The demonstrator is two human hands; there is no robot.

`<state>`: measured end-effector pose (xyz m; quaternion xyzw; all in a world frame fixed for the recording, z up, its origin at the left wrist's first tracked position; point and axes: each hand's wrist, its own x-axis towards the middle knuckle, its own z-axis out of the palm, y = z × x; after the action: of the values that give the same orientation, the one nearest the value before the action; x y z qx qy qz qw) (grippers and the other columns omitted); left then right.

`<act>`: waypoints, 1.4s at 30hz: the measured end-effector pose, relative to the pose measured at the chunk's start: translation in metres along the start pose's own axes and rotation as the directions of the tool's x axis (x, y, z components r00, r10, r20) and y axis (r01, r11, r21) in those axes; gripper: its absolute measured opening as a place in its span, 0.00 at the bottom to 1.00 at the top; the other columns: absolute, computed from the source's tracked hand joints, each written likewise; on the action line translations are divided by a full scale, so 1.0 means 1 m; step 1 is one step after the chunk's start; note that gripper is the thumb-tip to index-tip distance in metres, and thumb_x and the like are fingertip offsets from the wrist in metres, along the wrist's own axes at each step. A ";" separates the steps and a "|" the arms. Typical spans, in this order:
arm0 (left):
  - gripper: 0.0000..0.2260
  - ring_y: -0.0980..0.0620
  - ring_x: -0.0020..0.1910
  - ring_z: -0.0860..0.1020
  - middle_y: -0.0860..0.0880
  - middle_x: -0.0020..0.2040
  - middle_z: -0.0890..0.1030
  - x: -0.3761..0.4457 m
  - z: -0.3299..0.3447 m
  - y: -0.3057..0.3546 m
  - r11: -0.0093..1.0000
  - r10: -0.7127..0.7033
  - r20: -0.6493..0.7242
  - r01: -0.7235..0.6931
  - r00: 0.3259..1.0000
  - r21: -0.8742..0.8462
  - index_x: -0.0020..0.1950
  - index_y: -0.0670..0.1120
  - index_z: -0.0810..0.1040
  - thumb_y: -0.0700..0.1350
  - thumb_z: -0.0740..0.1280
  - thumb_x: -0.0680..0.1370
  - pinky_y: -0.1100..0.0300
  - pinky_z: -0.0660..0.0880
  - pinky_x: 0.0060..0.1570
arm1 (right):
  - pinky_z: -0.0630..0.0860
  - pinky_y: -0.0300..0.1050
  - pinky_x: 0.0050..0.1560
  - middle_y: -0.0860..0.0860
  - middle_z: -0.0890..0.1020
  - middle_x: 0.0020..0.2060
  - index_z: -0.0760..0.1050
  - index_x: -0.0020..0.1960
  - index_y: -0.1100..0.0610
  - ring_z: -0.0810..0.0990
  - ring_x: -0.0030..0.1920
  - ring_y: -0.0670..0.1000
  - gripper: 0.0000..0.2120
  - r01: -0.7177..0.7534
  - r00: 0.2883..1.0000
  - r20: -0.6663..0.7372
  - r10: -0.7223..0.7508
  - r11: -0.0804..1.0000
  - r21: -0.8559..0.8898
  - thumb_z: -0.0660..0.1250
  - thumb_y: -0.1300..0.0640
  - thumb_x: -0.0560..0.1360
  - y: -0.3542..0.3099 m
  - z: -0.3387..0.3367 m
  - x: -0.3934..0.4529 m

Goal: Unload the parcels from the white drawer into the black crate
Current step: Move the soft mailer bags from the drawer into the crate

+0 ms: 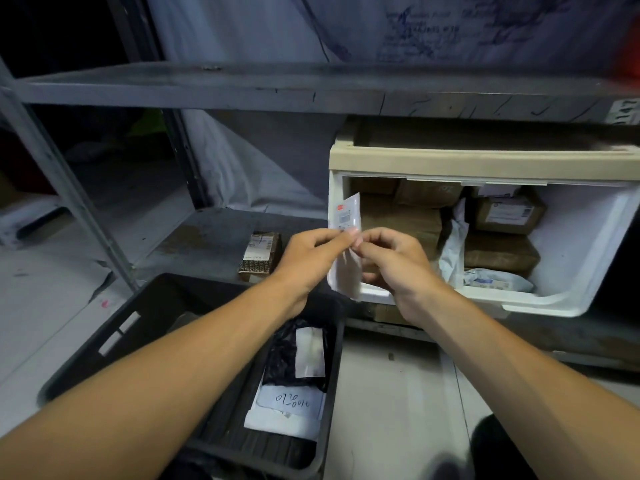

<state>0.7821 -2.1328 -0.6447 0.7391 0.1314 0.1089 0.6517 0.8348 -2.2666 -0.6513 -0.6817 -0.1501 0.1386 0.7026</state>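
Before grey shelving [242, 88], both hands' curled fingers [332, 237] pinching flat white parcel [346, 216].

Handwritten black marker characters on white paper slip [290, 402] lying in my black plastic crate [145, 306], look like Korean "이음" plus more, not sure of rest. Blue scrawled writing on white sheet [426, 26] behind top shelf, illegible. Small flat white packet [345, 216] I pinch with my left hand [313, 251] and right hand [391, 261]: red mark and printed label, too blurred to read. Brown cardboard box [260, 252] on grey shelf: printed label, repeated dark lettering on tape, unreadable. Labels on brown parcels [509, 211] in white drawer [588, 258] unreadable.
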 end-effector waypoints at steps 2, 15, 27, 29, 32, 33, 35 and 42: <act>0.10 0.47 0.52 0.85 0.47 0.49 0.87 -0.001 0.006 0.001 0.992 -0.021 0.028 0.024 0.999 -0.125 0.54 0.44 0.85 0.50 0.70 0.80 0.50 0.81 0.54 | 0.81 0.46 0.46 0.47 0.83 0.38 0.84 0.45 0.52 0.81 0.44 0.46 0.09 -0.009 0.998 0.058 0.011 1.000 -0.024 0.69 0.63 0.79 0.001 0.001 -0.001; 0.08 0.42 0.54 0.85 0.42 0.54 0.86 0.005 -0.008 0.003 0.931 -0.134 -0.027 0.116 0.991 -0.346 0.56 0.41 0.81 0.37 0.63 0.84 0.46 0.81 0.55 | 0.78 0.46 0.45 0.54 0.86 0.50 0.82 0.49 0.56 0.83 0.49 0.52 0.02 -0.170 0.982 -0.108 0.157 0.978 -0.120 0.72 0.58 0.78 0.004 -0.024 0.002; 0.15 0.50 0.56 0.84 0.50 0.57 0.85 0.000 0.005 -0.002 0.987 -0.070 0.079 0.080 0.994 -0.138 0.64 0.49 0.78 0.54 0.70 0.79 0.50 0.82 0.53 | 0.70 0.32 0.30 0.46 0.83 0.37 0.84 0.43 0.53 0.77 0.36 0.46 0.06 0.032 0.999 0.016 -0.031 0.990 -0.138 0.73 0.62 0.77 -0.003 -0.007 -0.006; 0.11 0.49 0.53 0.85 0.48 0.57 0.86 0.000 0.006 -0.003 0.984 -0.059 0.022 0.062 0.998 -0.168 0.64 0.47 0.79 0.48 0.66 0.83 0.51 0.83 0.51 | 0.70 0.31 0.29 0.47 0.85 0.44 0.85 0.44 0.51 0.79 0.40 0.46 0.08 0.004 0.999 0.037 0.001 0.989 -0.147 0.72 0.62 0.77 -0.003 -0.003 -0.007; 0.10 0.51 0.52 0.86 0.50 0.55 0.86 0.003 0.000 -0.005 0.983 -0.080 -0.102 0.061 0.992 -0.173 0.62 0.47 0.81 0.43 0.62 0.85 0.51 0.82 0.55 | 0.71 0.30 0.31 0.49 0.84 0.46 0.84 0.50 0.54 0.79 0.40 0.45 0.07 -0.011 0.999 -0.050 0.006 0.994 -0.110 0.71 0.65 0.78 -0.003 -0.007 -0.004; 0.10 0.51 0.52 0.85 0.50 0.54 0.86 0.005 -0.003 -0.006 0.983 -0.088 -0.107 0.069 0.990 -0.171 0.61 0.47 0.82 0.42 0.62 0.85 0.49 0.81 0.56 | 0.72 0.32 0.34 0.49 0.84 0.46 0.83 0.52 0.54 0.79 0.41 0.46 0.07 -0.010 0.995 -0.095 -0.002 0.992 -0.125 0.71 0.65 0.78 -0.002 -0.010 -0.002; 0.09 0.48 0.53 0.85 0.48 0.54 0.87 0.005 -0.008 -0.006 0.976 -0.116 -0.071 0.100 0.991 -0.191 0.59 0.47 0.82 0.42 0.62 0.85 0.46 0.81 0.58 | 0.73 0.37 0.41 0.48 0.84 0.48 0.82 0.54 0.54 0.80 0.46 0.46 0.07 -0.019 0.986 -0.164 -0.010 0.985 -0.172 0.72 0.62 0.77 0.001 -0.015 0.000; 0.11 0.47 0.55 0.85 0.45 0.56 0.86 0.005 -0.026 -0.014 0.968 -0.191 0.008 0.190 0.982 -0.166 0.57 0.44 0.82 0.41 0.59 0.86 0.48 0.79 0.59 | 0.70 0.37 0.33 0.51 0.83 0.38 0.78 0.48 0.55 0.78 0.37 0.47 0.07 -0.077 0.987 -0.151 0.046 0.976 -0.204 0.74 0.65 0.75 0.006 -0.013 0.000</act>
<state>0.7771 -2.1056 -0.6554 0.6657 0.1947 0.0595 0.7179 0.8399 -2.2790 -0.6579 -0.7643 -0.0911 0.0939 0.6314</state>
